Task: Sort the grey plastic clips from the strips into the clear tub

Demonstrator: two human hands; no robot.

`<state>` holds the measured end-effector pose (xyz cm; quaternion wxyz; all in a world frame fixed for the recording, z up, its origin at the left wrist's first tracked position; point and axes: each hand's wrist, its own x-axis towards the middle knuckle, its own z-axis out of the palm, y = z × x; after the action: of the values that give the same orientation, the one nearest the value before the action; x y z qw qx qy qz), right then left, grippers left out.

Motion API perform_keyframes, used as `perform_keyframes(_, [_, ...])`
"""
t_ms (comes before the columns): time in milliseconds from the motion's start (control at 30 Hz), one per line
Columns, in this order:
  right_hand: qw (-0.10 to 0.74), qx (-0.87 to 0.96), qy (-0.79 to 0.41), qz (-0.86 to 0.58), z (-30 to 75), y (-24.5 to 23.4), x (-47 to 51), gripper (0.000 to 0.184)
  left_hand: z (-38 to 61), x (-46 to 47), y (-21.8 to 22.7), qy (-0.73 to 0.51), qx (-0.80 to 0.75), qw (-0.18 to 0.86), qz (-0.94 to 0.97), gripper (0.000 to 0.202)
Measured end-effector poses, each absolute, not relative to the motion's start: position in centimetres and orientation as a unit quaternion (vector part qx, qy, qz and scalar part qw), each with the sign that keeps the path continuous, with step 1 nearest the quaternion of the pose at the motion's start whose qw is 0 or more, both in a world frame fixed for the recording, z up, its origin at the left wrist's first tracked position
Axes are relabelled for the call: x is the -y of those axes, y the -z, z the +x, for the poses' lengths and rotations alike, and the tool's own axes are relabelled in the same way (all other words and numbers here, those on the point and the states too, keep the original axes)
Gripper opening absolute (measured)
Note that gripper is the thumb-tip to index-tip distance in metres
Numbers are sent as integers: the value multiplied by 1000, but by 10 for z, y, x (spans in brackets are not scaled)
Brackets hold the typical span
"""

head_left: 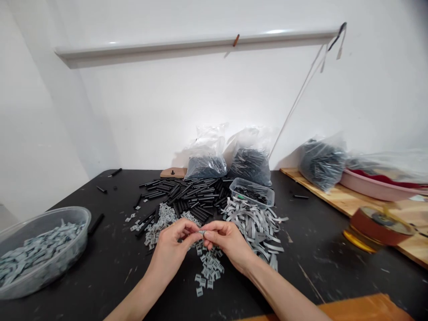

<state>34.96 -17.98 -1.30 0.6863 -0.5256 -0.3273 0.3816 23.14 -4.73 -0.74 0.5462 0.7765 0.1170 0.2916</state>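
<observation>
From the head view I see the left hand and right hand together over the black counter, clamped from both sides on a small grey plastic piece (tiny, mostly hidden by fingers). Its long axis seems to run left-right, pointing toward each hand; I can't be sure. The two-handed pinch probably keeps it steady. From that piece, loose grey clips lie just below, grey strips to the right, black rods beyond, and a clear tub of grey parts well left.

Plastic tub left of strips, bags behind.
</observation>
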Motion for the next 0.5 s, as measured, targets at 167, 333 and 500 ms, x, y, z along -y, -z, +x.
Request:
perform_keyframes(167, [661, 364, -365, -545, 351, 12, 179, 32, 233, 45, 9, -258, -108, 592, 756, 10])
perform_keyframes(333, [654, 371, -348, -560, 353, 14, 179, 31, 233, 47, 10, -220, -107, 637, 731, 13])
perform_keyframes(500, [657, 362, -344, -565, 353, 14, 180, 29, 232, 46, 9, -206, -107, 630, 741, 15])
